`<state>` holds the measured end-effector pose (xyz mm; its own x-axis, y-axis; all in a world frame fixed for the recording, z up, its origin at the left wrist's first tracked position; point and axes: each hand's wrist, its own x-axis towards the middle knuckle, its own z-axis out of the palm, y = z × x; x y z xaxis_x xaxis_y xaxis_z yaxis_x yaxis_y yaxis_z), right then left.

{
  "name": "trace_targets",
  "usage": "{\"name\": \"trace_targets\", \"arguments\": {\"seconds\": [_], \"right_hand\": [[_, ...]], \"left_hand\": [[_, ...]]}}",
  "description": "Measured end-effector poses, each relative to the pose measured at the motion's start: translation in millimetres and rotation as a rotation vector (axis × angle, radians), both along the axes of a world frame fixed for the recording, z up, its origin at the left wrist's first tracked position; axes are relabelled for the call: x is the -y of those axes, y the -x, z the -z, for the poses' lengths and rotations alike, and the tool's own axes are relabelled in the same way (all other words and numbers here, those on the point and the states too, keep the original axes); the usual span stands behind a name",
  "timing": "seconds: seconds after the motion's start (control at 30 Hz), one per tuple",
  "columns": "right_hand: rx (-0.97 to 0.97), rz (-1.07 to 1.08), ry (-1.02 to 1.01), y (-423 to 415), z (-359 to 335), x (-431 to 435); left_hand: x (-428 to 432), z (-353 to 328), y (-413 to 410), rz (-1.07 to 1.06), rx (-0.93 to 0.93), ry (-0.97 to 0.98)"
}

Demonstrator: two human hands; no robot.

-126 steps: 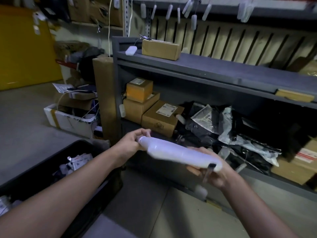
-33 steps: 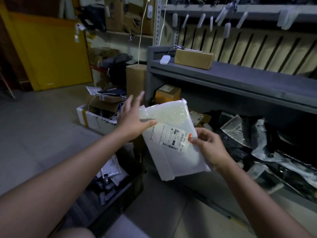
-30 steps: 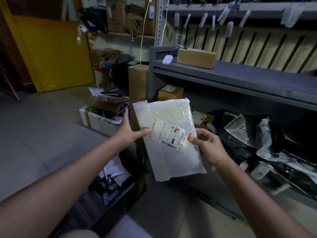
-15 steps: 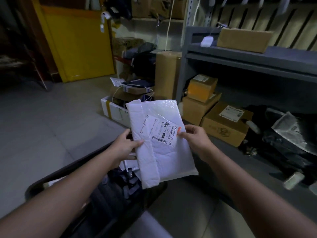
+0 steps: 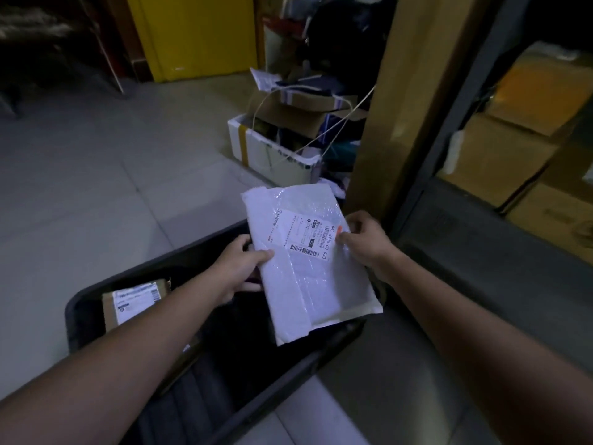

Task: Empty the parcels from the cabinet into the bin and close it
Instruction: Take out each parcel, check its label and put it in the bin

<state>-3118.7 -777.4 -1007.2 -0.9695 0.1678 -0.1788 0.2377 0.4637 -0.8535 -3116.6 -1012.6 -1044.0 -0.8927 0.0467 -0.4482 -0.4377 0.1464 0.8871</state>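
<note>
Both hands hold a flat white parcel point(image 5: 308, 261) in the air above the far end of the open black bin point(image 5: 179, 252). The parcel is tilted, its printed label point(image 5: 303, 234) facing up, and its near corner reaches out past the bin's right-hand rim.

The left hand point(image 5: 239, 268) grips the parcel's left edge, thumb lying on top and fingers curled underneath. The right hand point(image 5: 362, 242) pinches the right edge, its thumb pressed down beside a small orange sticker point(image 5: 339, 232) at the corner of the label. The two hands are on opposite sides of the parcel, with the label between them.

Inside the bin, toward its left end, lies a cardboard box point(image 5: 134, 300) with a white label on top. The rest of the inside is too dark to make out.

The bin stands on a pale tiled floor point(image 5: 80, 171). Just to the right of the bin is the grey cabinet point(image 5: 449, 155), and brown cartons point(image 5: 500, 149) sit stacked on its shelf with an orange box point(image 5: 539, 88) on top of them. A tall cardboard box point(image 5: 401, 101) stands upright against the cabinet's end, beyond the bin. Farther beyond the bin, on the floor, is a white foam box point(image 5: 266, 149) with yellow tape, heaped with loose cardboard and cords. Well behind that is a yellow door point(image 5: 199, 33).
</note>
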Motion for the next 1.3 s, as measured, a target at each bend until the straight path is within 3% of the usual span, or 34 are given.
{"name": "trace_targets", "arguments": {"seconds": [0.33,0.67,0.97,1.17,1.3], "right_hand": [[0.016,-0.166,-0.322,98.9,87.9,28.3],[0.026,-0.425,-0.790,103.3,126.7,28.0],[0.100,-0.511,-1.001,116.1,155.8,39.5],[0.098,-0.547,-1.121,124.7,151.4,42.6],[0.047,-0.536,-1.240,120.0,142.5,51.1]], "left_hand": [[7.2,89.2,56.0,-0.096,0.129,-0.020],[-5.4,133.7,65.0,-0.051,0.253,0.021],[-1.0,154.1,86.6,0.000,0.286,0.082],[19.3,145.9,106.7,0.173,0.267,0.327],[32.9,134.1,122.1,0.358,0.074,0.737]]}}
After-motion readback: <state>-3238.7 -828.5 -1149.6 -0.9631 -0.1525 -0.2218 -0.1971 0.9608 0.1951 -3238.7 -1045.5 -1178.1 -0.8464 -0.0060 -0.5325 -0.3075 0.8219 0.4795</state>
